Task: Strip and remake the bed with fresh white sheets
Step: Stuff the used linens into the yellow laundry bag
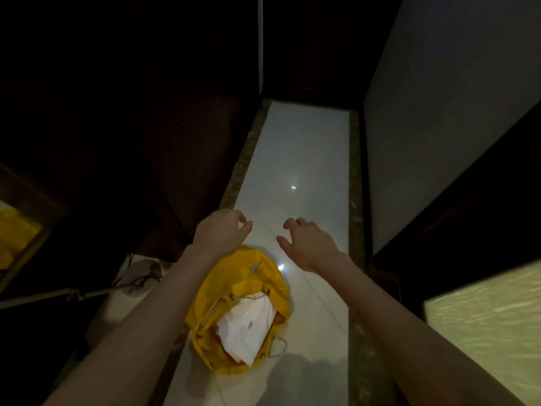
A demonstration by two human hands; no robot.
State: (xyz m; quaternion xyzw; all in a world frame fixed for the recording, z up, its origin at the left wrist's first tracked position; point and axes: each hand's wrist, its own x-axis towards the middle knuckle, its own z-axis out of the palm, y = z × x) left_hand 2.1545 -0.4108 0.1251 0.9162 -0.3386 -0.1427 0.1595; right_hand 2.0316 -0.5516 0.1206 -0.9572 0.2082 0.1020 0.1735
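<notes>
A yellow drawstring bag (248,273) stands open on the pale tiled floor below me, with white folded linen (248,326) showing in its mouth. Both my arms reach out over it. My left hand (222,232) hovers just above the bag's far rim, fingers loosely curled, holding nothing. My right hand (307,244) hangs to the right of the bag over the floor, fingers spread and bent, also holding nothing. No bed is in view.
The glossy floor (298,159) runs ahead as a narrow corridor between dark wooden furniture (146,127) on the left and a grey wall (439,112) on the right. A round lamp base with a cable (137,279) sits left of the bag. A lit textured panel (491,326) lies lower right.
</notes>
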